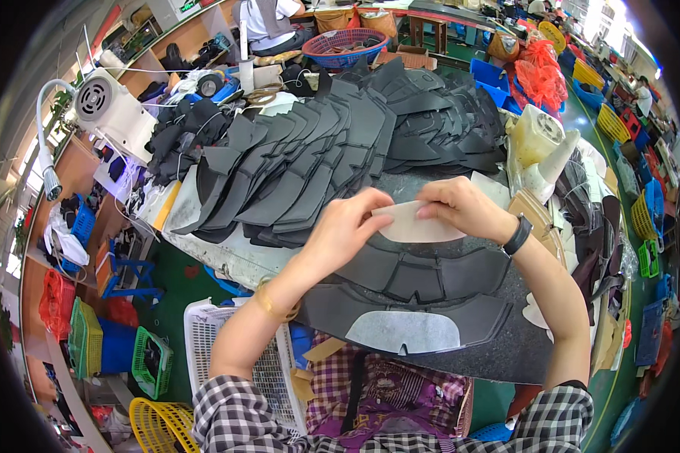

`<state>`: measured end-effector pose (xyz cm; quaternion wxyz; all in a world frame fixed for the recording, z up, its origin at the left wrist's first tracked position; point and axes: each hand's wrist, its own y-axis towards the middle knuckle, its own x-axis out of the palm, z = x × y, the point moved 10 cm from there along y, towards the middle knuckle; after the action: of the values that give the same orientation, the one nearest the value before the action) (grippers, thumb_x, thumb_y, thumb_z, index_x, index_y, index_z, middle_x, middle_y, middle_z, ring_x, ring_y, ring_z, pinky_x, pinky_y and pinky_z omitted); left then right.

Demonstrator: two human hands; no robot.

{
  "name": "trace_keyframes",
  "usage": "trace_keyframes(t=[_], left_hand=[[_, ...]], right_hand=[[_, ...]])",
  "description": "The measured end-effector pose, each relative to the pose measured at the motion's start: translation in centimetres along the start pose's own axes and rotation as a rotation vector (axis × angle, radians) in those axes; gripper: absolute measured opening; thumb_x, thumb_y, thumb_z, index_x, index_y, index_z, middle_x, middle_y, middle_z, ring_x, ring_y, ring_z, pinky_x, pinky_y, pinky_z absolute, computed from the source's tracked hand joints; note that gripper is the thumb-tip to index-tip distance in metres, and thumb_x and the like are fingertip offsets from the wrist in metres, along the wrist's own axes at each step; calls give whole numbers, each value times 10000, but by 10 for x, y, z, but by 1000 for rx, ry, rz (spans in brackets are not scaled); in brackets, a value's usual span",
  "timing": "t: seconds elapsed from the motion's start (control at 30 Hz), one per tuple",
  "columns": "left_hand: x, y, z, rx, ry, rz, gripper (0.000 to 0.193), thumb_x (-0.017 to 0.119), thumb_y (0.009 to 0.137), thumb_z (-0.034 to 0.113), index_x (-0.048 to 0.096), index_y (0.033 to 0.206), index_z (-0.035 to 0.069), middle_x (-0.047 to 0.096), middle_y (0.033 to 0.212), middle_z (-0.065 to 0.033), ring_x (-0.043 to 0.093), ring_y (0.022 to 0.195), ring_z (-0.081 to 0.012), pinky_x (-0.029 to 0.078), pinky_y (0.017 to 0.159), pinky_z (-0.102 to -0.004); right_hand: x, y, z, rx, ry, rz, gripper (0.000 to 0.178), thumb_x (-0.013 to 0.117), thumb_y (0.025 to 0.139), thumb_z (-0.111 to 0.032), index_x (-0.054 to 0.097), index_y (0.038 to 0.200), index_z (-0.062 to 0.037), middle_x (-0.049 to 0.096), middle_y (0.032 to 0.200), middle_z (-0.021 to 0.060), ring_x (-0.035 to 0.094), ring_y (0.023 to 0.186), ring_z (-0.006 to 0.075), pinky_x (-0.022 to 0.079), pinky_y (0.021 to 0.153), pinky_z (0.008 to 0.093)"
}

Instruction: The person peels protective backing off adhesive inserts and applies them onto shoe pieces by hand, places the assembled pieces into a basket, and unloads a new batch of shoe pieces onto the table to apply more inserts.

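A beige half-moon sheet piece (419,228) is stretched between my two hands above the worktable. My left hand (347,226) pinches its left end between thumb and fingers. At the upper right part of it, my right hand (470,210) grips with closed fingertips. Below lie flat black curved panels, one with seam lines (415,278) and another (321,308) nearer to me. The nearer one bears a whitish half-moon patch (404,331) along its front edge, notched at the middle.
Overlapping stacks of black panels (310,162) fill the table's far side. A yellowish container and white cone (553,166) stand at right. A white plastic basket (204,340) sits left of my lap. A white machine (106,102) and bendable lamp (49,162) are at far left.
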<state>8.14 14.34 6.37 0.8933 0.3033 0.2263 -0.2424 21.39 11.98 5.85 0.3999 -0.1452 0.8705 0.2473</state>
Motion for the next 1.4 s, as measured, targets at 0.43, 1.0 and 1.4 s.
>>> trace_keyframes(t=[0.43,1.0,1.4], left_hand=[[64,17,-13,-307,-525,-298,163,593,905,158,636,927,3,610,662,-12,562,524,-72,434,486,-215],[55,-13,24,-304,-315,-551,215,574,922,167,616,969,-38,660,855,-59,591,742,-83,455,691,-220],[37,-41,57,-254,-901,-243,177,571,932,207,535,821,73,489,732,60,398,679,-11,322,618,-191]], right_hand=[[-45,-22,24,241,171,234,144,617,848,-141,577,904,-14,604,727,130,571,612,175,451,599,303],[-37,-39,-42,-21,93,51,138,660,817,-148,666,837,-11,651,757,127,634,671,269,491,625,321],[-8,-53,-87,287,533,255,187,699,813,-125,623,926,3,655,770,63,624,744,91,495,671,253]])
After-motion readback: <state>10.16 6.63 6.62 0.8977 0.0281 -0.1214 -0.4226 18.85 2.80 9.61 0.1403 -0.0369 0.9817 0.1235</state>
